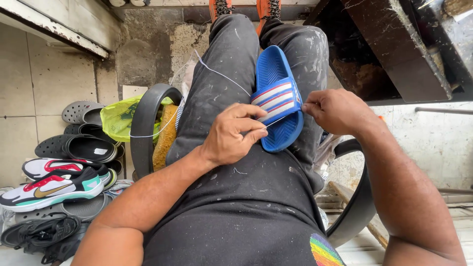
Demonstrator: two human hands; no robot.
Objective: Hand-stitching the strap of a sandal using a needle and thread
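A: Nearest the camera?

B: The person's lap in dark, paint-flecked trousers [246,197], with a rainbow patch at the lower edge. The blue slide sandal [277,101] lies on the thighs, between the knees, sole down, its striped strap toward the hands.

A: State of the hands?

B: The left hand [230,134] is closed narrow, fingertips pinched on the white thread [221,75] just at the strap's near edge. The right hand [337,111] is likewise closed, pinching at the strap's right side; whether it holds a needle cannot be told. The thread runs from the strap up across the left thigh and loops down over the left edge of the black chair [145,123].

A: How is the stitch best executed?

B: In my judgement: keep the sandal braced against the thigh, hold the thread taut without jerking, and keep the slack loop clear of the chair arm.

A: Surroundings?

B: Beside the chair's left edge: a green bag [118,118], and a pile of sneakers and sandals [59,167] on the tiled floor.
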